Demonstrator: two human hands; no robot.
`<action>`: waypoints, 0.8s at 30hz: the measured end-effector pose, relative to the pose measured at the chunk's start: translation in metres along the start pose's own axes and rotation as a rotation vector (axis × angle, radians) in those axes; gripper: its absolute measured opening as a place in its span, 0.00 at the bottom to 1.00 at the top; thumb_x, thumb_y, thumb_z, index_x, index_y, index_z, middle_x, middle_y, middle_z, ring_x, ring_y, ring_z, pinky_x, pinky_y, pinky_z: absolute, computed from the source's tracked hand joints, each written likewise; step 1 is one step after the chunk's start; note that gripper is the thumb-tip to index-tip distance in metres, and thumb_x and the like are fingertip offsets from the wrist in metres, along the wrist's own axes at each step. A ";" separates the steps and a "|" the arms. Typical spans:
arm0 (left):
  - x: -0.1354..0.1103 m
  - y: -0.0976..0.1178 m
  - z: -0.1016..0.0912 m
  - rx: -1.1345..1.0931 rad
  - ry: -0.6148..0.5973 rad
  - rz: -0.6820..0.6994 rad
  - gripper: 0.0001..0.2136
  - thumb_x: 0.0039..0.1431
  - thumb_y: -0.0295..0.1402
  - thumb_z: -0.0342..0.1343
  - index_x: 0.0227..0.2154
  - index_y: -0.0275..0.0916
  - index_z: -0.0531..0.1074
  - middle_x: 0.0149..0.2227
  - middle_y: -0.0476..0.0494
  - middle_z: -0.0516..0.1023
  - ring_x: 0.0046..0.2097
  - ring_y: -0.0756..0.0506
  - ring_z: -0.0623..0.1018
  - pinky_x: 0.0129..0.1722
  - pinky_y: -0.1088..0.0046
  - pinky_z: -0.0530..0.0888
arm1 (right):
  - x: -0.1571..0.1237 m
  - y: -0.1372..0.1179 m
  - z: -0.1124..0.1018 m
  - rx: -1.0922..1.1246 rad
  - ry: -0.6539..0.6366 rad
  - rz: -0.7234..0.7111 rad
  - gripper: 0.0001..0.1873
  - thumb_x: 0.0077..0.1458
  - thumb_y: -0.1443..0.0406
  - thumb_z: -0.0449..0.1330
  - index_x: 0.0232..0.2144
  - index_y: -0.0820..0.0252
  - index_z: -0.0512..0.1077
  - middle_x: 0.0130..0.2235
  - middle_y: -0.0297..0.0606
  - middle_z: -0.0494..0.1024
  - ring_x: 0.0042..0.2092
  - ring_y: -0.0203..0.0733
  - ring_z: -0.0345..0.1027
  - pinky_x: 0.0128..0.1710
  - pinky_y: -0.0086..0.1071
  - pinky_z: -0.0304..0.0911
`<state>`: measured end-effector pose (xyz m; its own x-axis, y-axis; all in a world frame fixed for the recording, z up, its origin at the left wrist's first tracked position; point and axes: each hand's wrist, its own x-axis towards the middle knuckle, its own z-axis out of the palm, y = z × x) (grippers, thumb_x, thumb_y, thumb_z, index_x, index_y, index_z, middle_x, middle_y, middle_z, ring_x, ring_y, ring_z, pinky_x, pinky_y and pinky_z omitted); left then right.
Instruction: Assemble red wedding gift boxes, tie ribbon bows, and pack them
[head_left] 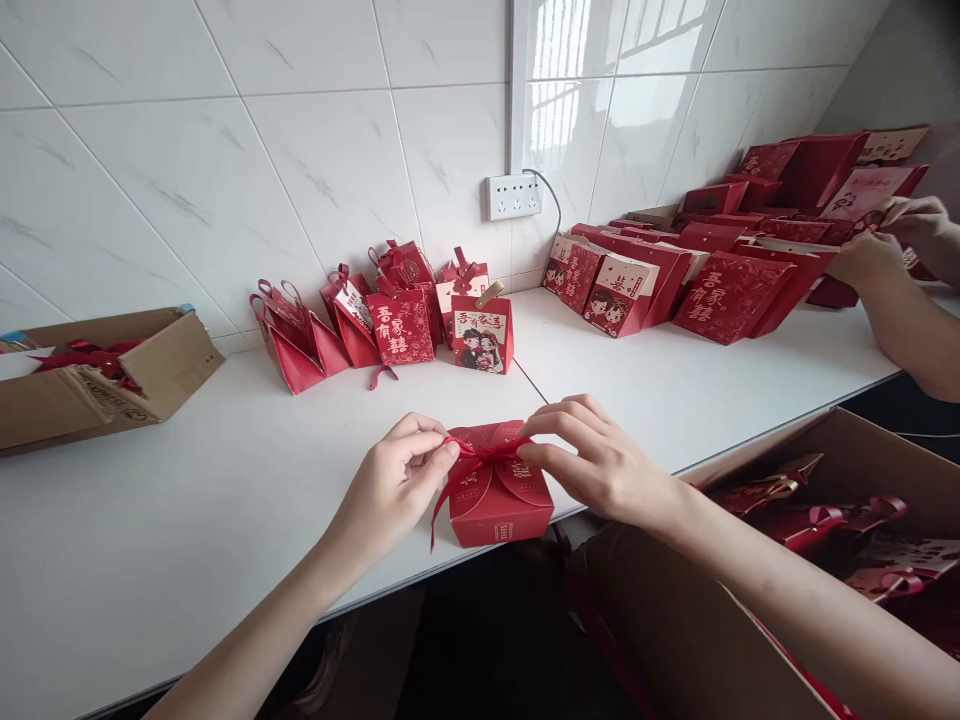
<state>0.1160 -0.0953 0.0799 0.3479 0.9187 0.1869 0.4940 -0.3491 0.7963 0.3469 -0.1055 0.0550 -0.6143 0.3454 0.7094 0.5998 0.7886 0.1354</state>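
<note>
A red gift box (501, 505) with folded petal flaps stands at the front edge of the white table (225, 560). Across its top runs a red ribbon (491, 455) in a bow, with one tail hanging down the left side. My left hand (409, 470) pinches the bow's left side between thumb and forefinger. On the other side, my right hand (592, 455) has its fingers closed on the right part of the ribbon, close against the box top. The knot lies between both hands.
Several red gift boxes (401, 328) stand by the tiled wall, under a power strip (514, 197). More boxes (731, 295) crowd the right, where another person's hands (874, 250) work. Cardboard cartons sit at left (169, 365) and lower right (885, 450).
</note>
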 end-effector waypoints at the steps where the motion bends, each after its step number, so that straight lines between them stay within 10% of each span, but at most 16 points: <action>1: -0.004 0.001 0.002 -0.028 0.023 -0.005 0.18 0.59 0.41 0.49 0.17 0.38 0.62 0.30 0.48 0.67 0.23 0.53 0.68 0.23 0.74 0.68 | -0.002 0.002 -0.001 -0.011 -0.011 -0.029 0.13 0.62 0.76 0.46 0.38 0.64 0.70 0.38 0.45 0.75 0.41 0.42 0.66 0.40 0.38 0.62; 7: -0.022 0.003 0.013 0.043 0.021 0.025 0.13 0.62 0.39 0.46 0.23 0.41 0.63 0.22 0.51 0.70 0.26 0.50 0.73 0.25 0.77 0.70 | -0.009 0.008 -0.005 -0.016 -0.031 -0.120 0.16 0.64 0.74 0.43 0.39 0.60 0.69 0.38 0.42 0.75 0.41 0.40 0.68 0.43 0.39 0.64; 15: -0.018 -0.011 0.018 0.200 0.134 0.241 0.07 0.59 0.31 0.47 0.26 0.41 0.65 0.39 0.44 0.76 0.45 0.45 0.76 0.42 0.72 0.72 | -0.014 0.008 -0.004 0.000 0.023 -0.223 0.14 0.61 0.76 0.46 0.39 0.62 0.69 0.37 0.44 0.75 0.43 0.43 0.67 0.42 0.38 0.64; 20: -0.019 -0.017 0.026 0.203 0.146 0.255 0.10 0.59 0.29 0.46 0.22 0.41 0.57 0.24 0.51 0.65 0.29 0.50 0.69 0.29 0.76 0.67 | -0.010 -0.014 -0.007 0.259 -0.015 0.336 0.17 0.63 0.55 0.48 0.32 0.60 0.67 0.29 0.40 0.70 0.31 0.40 0.64 0.31 0.35 0.62; 24: -0.020 -0.017 0.026 0.203 0.150 0.293 0.10 0.59 0.28 0.46 0.22 0.42 0.55 0.25 0.51 0.64 0.30 0.49 0.67 0.31 0.75 0.66 | 0.001 -0.032 -0.011 0.627 -0.331 0.839 0.26 0.63 0.49 0.42 0.19 0.58 0.57 0.19 0.30 0.59 0.22 0.33 0.50 0.22 0.29 0.51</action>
<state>0.1218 -0.1122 0.0475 0.3843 0.7864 0.4836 0.5444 -0.6161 0.5692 0.3325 -0.1361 0.0586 -0.2966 0.9382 0.1785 0.5819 0.3257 -0.7452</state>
